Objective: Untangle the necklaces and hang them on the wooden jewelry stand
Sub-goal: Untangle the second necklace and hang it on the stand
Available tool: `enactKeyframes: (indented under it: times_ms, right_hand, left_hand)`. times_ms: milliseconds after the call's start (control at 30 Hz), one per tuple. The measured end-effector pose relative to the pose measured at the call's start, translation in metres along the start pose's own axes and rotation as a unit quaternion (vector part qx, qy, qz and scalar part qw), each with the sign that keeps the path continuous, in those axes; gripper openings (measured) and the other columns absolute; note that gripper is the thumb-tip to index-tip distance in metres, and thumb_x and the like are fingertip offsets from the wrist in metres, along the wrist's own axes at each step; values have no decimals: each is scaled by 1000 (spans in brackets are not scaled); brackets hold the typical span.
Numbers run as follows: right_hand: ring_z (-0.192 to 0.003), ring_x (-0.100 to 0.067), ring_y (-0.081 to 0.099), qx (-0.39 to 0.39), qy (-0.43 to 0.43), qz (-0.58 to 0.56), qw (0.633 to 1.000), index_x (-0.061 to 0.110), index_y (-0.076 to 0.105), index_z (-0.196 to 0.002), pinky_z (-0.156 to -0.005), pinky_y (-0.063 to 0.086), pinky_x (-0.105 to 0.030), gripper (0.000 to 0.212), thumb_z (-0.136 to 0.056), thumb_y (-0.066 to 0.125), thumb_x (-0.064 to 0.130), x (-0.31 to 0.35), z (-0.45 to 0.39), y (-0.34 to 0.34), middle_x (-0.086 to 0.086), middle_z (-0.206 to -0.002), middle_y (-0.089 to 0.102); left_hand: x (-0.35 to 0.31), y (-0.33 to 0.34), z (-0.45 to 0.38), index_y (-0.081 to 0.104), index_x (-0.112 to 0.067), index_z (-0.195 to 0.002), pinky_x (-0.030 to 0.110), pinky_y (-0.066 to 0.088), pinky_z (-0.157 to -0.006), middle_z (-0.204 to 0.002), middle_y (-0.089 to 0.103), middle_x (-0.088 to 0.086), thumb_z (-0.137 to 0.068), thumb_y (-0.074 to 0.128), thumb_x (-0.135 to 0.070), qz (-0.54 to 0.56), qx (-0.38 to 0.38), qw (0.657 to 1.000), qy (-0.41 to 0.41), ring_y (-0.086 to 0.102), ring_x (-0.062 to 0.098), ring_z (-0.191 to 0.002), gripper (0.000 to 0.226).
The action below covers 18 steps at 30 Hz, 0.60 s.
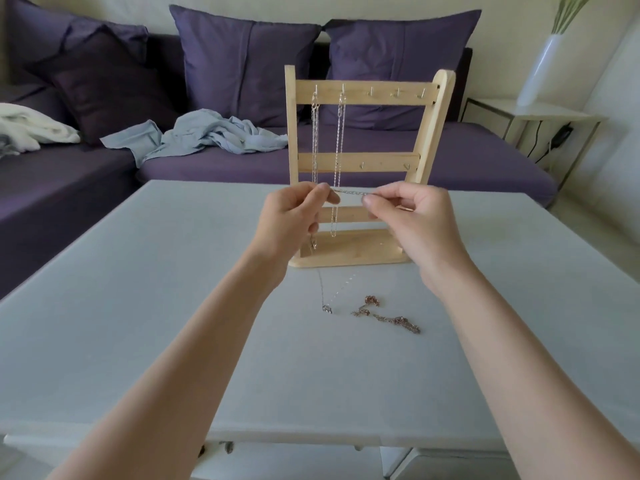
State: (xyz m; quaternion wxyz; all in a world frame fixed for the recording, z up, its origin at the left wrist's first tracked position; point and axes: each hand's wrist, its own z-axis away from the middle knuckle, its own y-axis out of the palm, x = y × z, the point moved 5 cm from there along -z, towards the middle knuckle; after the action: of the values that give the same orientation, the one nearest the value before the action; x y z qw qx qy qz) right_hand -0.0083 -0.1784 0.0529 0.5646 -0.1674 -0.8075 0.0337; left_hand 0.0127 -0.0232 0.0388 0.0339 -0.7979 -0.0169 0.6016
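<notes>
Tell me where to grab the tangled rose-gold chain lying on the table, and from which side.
Pinch the tangled rose-gold chain at its straighter, thinner run between the two clumps, coming straight down from above. It lies flat on the pale grey table, so only a top pinch gets under it, and lifting mid-run probably lets the clumps hang without tightening. Both hands are busy now.

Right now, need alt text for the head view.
Two bare hands, left hand and right hand, pinch a thin silver chain taut before a pale wooden jewelry stand holding two hung silver necklaces. A tangled rose-gold chain lies on the grey table.
</notes>
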Motion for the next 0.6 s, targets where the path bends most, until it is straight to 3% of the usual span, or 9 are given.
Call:
enactKeyframes:
  times_ms: [133, 267, 433, 600]
  right_hand:
    - [-38, -2, 37, -12, 21, -41, 999, 12, 69, -80, -41, 29, -13, 10, -87, 63, 11, 23, -26, -2, 2, -63, 61]
    - [-37, 3, 43, -38, -12, -14, 999, 14, 69, -77, -45, 31, -11, 11, -86, 62, 12, 54, -60, -6, 4, -63, 61]
    - [-59, 1, 53, -86, -80, 66, 991, 9, 70, -79, -56, 35, -1, 7, -83, 66, 13, 84, -94, -4, 8, -63, 60]
    - [-74, -11, 59, -105, -61, 139, 983, 6, 72, -83, -55, 25, 10, 15, -86, 63, 18, 84, -118, -3, 1, -73, 66]
  left_hand:
    - [-26, -4, -20, 64, -15, -73, 19, 35, -56, -41, 33, -15, -96, 48, -18, -10, -25, 999, 20, 31, 4, -46, 29]
    - [-48, -3, -40, 65, -15, -70, 24, 35, -58, -44, 34, -11, -95, 49, -18, -18, -35, 999, 38, 33, 5, -45, 30]
    - [-61, 5, -60, 65, -16, -70, 19, 38, -53, -55, 35, -1, -95, 48, -16, -26, -34, 998, 45, 34, 9, -49, 30]
    - [-62, 14, -74, 62, -15, -72, 13, 41, -50, -57, 46, -3, -95, 45, -11, -60, -25, 997, 40, 43, 4, -49, 29]
